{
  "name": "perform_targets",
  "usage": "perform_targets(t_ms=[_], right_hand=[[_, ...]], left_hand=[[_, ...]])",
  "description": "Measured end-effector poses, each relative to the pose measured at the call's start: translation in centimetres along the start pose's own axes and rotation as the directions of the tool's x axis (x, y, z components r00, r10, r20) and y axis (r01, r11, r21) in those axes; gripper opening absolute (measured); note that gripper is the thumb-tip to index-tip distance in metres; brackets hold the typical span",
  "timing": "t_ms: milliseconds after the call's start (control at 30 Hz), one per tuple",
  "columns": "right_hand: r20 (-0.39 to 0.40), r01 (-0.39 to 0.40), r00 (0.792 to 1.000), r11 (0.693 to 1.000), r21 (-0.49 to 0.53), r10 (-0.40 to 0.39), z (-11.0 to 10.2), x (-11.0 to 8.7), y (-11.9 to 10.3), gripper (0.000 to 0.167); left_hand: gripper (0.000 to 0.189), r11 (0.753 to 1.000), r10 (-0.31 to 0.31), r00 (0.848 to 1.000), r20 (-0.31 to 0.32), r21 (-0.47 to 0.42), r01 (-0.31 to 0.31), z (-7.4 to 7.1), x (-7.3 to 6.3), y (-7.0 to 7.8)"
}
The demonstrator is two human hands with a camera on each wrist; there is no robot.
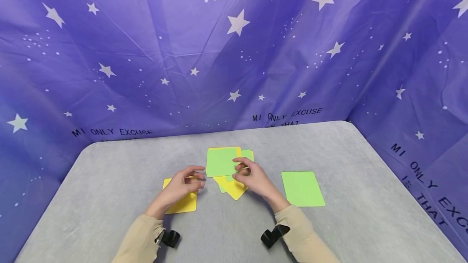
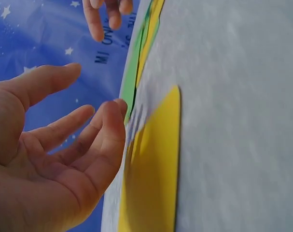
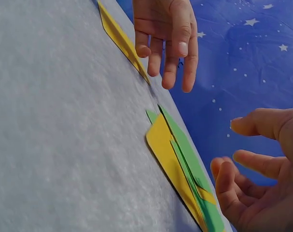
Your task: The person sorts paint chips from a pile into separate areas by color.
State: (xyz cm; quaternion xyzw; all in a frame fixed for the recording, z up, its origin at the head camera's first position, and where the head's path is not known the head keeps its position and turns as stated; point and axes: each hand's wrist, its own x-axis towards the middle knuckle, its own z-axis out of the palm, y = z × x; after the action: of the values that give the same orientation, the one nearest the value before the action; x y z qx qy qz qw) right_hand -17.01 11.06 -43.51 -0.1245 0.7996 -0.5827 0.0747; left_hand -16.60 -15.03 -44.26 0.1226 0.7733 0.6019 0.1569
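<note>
In the head view a loose pile of green and yellow cards lies mid-table, with a green card (image 1: 221,161) on top and a yellow card (image 1: 235,188) jutting out toward the person. My right hand (image 1: 252,175) hovers over the pile's right side, fingers loosely bent and holding nothing. To the left, my left hand (image 1: 184,188) is above a separate yellow card (image 1: 183,205) and partly covers it. Its fingers are also relaxed, with a gap between thumb and fingertips. The left wrist view shows that yellow card (image 2: 153,179) flat below the hand.
A single green card (image 1: 303,189) lies on the grey table (image 1: 347,161) to the right of the pile. Behind the table hangs a purple curtain (image 1: 204,52) with stars and lettering. Each sleeve has a black wrist device (image 1: 170,238) at its cuff.
</note>
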Motion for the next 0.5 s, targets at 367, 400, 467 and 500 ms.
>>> perform_targets(t_ms=[367,400,467,500], right_hand=[[-0.032,-0.070,0.997,0.997,0.014,0.070,-0.6,-0.1,0.4,0.058],[-0.024,-0.069,0.997,0.997,0.017,0.070,-0.6,-0.1,0.5,0.059],[-0.003,-0.069,0.998,0.997,0.021,0.069,-0.7,-0.6,-0.7,0.059],[0.005,-0.068,0.998,0.997,0.020,0.068,-0.7,-0.8,-1.2,0.059]], left_hand=[[0.049,0.996,-0.084,0.990,-0.111,0.014,0.086,1.8,1.5,1.1],[0.049,0.996,-0.085,0.989,-0.122,0.023,0.088,1.8,1.6,1.1],[0.048,0.995,-0.084,0.987,-0.134,0.039,0.090,2.0,1.7,0.9],[0.048,0.995,-0.086,0.987,-0.139,0.045,0.093,2.1,1.7,0.9]])
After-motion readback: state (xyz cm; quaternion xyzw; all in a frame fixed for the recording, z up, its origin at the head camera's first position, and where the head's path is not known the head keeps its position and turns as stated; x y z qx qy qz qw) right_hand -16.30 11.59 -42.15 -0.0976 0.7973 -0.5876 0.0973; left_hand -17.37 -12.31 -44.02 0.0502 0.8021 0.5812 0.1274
